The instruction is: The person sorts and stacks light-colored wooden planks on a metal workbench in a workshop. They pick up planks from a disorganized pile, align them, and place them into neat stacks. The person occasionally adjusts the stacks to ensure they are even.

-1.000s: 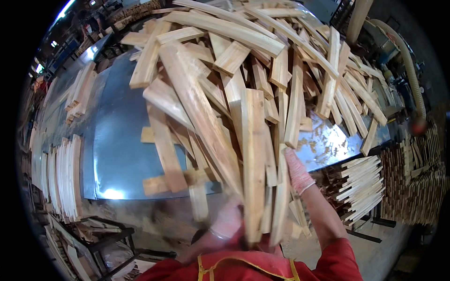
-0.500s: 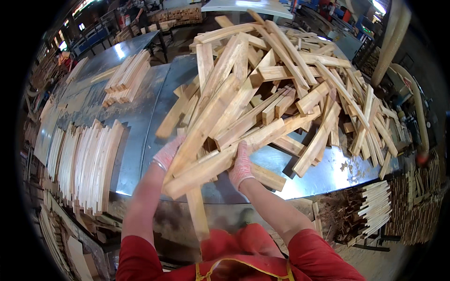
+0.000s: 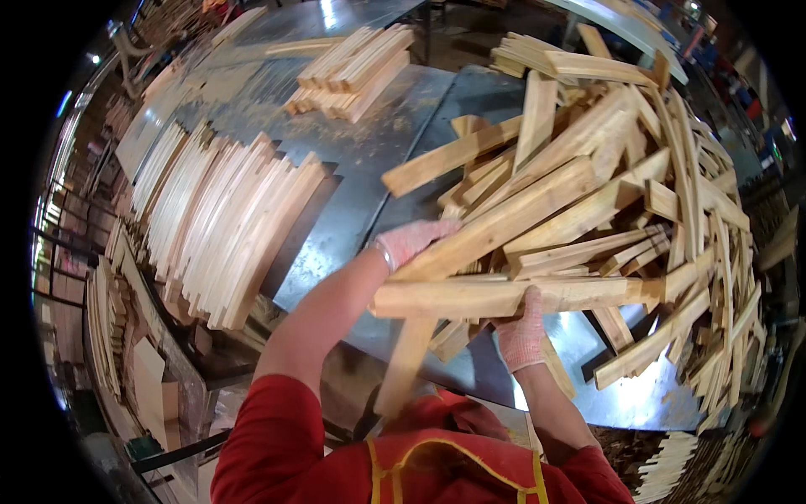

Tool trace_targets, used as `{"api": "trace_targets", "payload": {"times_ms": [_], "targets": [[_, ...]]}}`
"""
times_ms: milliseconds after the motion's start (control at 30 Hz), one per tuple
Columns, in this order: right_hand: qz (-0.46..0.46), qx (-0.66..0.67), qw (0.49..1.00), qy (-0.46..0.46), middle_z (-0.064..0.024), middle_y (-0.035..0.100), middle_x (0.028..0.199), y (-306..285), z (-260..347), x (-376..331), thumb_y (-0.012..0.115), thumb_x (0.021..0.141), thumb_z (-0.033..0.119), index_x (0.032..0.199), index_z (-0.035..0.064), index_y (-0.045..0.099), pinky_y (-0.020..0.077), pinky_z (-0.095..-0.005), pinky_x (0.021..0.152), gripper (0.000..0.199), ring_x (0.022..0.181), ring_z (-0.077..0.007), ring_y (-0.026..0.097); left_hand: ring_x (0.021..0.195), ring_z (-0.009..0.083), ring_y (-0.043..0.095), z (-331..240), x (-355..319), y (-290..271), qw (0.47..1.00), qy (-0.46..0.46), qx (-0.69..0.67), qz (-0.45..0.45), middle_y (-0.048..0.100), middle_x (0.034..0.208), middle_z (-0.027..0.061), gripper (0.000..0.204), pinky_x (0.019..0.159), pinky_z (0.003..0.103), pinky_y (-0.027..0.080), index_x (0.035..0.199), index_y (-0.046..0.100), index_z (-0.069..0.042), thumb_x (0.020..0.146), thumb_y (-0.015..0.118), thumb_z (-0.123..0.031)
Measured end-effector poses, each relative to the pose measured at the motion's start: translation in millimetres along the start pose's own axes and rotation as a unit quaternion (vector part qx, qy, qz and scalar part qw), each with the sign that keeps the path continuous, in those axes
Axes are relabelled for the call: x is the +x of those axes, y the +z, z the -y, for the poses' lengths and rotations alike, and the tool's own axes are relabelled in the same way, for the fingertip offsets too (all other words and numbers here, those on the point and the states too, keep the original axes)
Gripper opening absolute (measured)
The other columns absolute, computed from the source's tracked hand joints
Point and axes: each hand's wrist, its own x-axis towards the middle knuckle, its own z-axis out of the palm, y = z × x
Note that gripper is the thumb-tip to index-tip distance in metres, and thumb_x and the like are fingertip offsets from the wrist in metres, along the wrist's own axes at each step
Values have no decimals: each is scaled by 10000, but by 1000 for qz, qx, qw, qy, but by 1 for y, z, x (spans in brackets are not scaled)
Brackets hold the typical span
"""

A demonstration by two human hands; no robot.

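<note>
**Asker:** While both hands are up at centre frame, what are they holding?

**Describer:** A bundle of pale wood strips (image 3: 504,294), lifted at the near edge of a big loose heap of strips (image 3: 638,168) that fills the right half. The left hand (image 3: 411,239), in a pinkish knit glove, lies along the upper strip's left end; whether its fingers are curled under, I cannot tell. The right hand (image 3: 520,336), gloved alike, grips the bundle from below, fingers closed around a long horizontal strip.

**Asker:** And around that?

**Describer:** Everything rests on a grey metal table (image 3: 353,160). At left of frame, sorted strips (image 3: 227,227) lie in a neat fanned row. At upper centre sits a smaller tidy stack (image 3: 353,71). Red sleeves fill the bottom edge.
</note>
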Motion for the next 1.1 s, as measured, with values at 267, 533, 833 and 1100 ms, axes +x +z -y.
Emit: {"api": "trace_targets", "payload": {"times_ms": [267,533,833,1100], "targets": [[-127,-8,992,7,-112,555,1405,176,-44,122,701,982,529,1440,157,503,578,-555,930,622,1276,-343,567,1174,297,678,-127,13,-119,902,62,424,-58,709,1304,156,976,1001,381,537,1495,461,22,835,787,-619],[-70,-121,990,32,-108,575,1407,181,-112,50,691,1008,415,1469,158,470,579,-518,930,572,1219,-297,615,1289,437,620,-9,-102,-165,854,85,482,-177,633,1391,293,1111,1087,443,491,1585,351,37,776,784,-589],[130,-740,657,60,-215,706,1262,191,-202,-1,702,966,516,1355,20,578,553,-448,930,642,1145,-342,694,1420,412,516,95,-215,-216,757,14,580,-301,416,1630,209,1122,1198,460,399,1648,319,-128,772,827,-613],[300,-440,843,73,-123,720,1133,228,-207,47,757,947,251,1360,-2,605,551,-354,948,507,1054,-280,715,1188,378,657,74,-204,-200,777,-14,562,-284,577,1455,187,789,981,467,533,1533,463,-106,838,741,-356]]}}
